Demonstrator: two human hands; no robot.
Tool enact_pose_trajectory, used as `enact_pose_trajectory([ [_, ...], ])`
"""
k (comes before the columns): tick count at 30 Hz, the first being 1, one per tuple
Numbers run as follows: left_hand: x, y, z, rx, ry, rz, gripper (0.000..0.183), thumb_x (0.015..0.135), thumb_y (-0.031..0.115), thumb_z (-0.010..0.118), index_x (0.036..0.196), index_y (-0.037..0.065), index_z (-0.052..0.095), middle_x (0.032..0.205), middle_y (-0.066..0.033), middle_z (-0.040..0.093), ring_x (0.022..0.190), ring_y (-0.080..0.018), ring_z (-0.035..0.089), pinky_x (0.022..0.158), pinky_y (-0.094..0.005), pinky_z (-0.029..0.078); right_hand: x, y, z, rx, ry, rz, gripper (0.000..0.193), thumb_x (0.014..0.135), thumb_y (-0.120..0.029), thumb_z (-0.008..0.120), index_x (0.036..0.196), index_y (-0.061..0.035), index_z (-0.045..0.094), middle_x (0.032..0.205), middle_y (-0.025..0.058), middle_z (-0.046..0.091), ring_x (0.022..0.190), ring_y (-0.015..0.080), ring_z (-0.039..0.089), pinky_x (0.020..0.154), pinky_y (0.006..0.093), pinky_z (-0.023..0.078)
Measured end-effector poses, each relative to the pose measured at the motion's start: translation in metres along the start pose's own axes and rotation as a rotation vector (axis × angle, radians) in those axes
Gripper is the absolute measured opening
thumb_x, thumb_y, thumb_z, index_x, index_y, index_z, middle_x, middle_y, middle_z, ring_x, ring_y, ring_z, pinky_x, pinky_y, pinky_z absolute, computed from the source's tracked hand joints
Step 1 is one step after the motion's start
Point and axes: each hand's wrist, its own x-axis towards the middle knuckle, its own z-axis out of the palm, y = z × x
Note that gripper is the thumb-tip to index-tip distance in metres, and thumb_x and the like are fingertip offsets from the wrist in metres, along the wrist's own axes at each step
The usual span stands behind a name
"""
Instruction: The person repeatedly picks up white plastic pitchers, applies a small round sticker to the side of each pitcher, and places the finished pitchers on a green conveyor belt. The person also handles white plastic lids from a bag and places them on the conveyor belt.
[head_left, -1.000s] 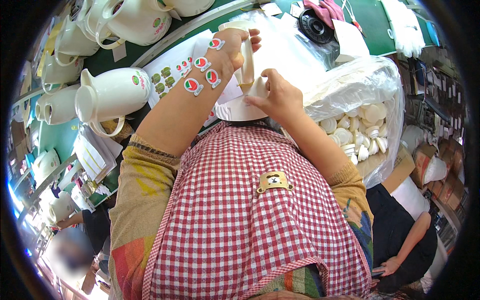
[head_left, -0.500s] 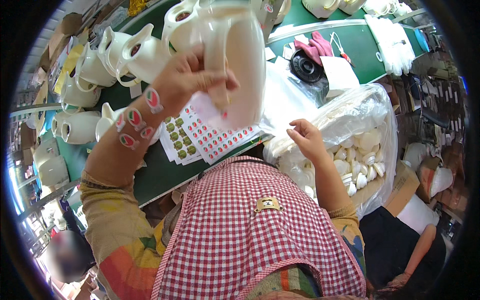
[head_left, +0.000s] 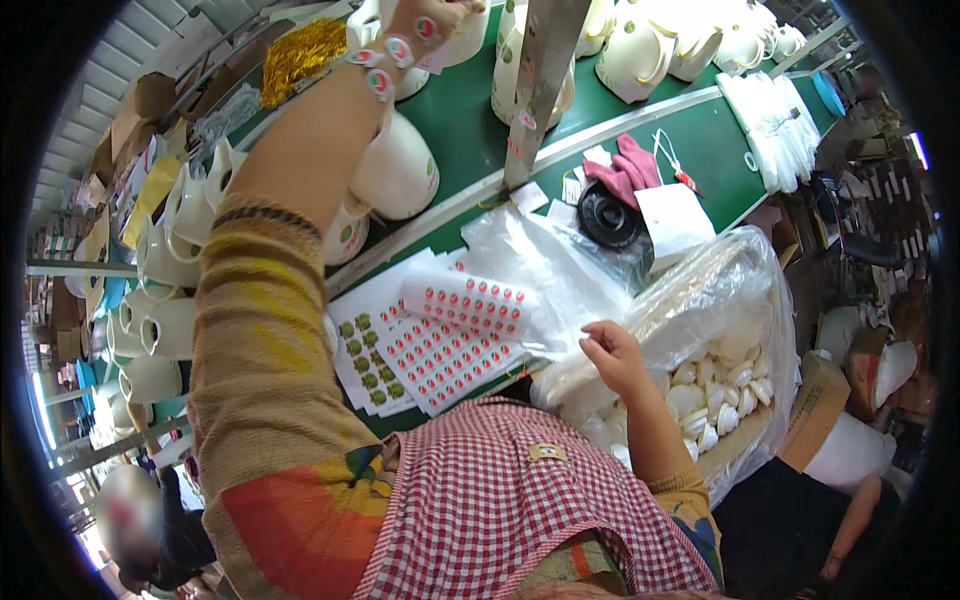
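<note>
Right of the sticker sheet [head_left: 435, 368], the right hand [head_left: 615, 362] is hovering, fingers loosely parted. Beyond the sheet, a glossy, cream-white jug [head_left: 467, 40] is showing under the left hand [head_left: 424, 16]; whether those fingers are gripping, I cannot tell.

Head-worn fisheye view, facing downward

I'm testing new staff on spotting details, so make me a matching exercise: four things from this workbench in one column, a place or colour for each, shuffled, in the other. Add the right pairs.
Things:
1. Small caps
2. Crumpled cloth
3. Round disc
4. Sticker sheets

Places or colours:
A. Black
B. White, dotted with red and green
C. Inside the big clear bag
D. Pink

Right pairs: 1-C, 2-D, 3-A, 4-B
</note>
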Motion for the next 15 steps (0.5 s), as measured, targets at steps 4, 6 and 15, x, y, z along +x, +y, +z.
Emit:
enact_pose_trajectory([
  [4,0.035,-0.024,0.05,0.129,0.122,0.158,0.028,0.076,0.025,0.07,0.088,0.002,0.06,0.08,-0.0204,0.065,0.072,-0.0352,0.063,0.064,-0.0399,0.049,-0.005,0.012,-0.009,0.1,0.067,0.065,0.019,0.085,-0.01,0.067,0.101,-0.0001,0.062,0.073,-0.0031,0.055,0.064,0.0042,0.047,0.057,0.0208,0.04],
  [6,0.051,-0.048,0.075,0.16,0.068,0.035,0.03,0.077,0.029,0.072,0.083,0.002,0.059,0.078,-0.0203,0.065,0.073,-0.034,0.064,0.066,-0.0423,0.05,-0.006,0.016,-0.01,0.152,0.081,0.099,0.018,0.085,-0.008,0.067,0.1,-0.0004,0.062,0.074,-0.003,0.055,0.065,0.0039,0.048,0.058,0.0202,0.04],
  [15,0.02,-0.118,0.147,-0.178,0.184,-0.276,0.027,0.075,0.022,0.072,0.089,0.001,0.061,0.081,-0.019,0.068,0.074,-0.0335,0.066,0.067,-0.0402,0.05,-0.019,0.011,-0.017,0.126,0.14,0.127,0.021,0.082,-0.009,0.069,0.102,-0.0022,0.065,0.079,0.0008,0.063,0.068,0.0069,0.055,0.061,0.0221,0.043],
])
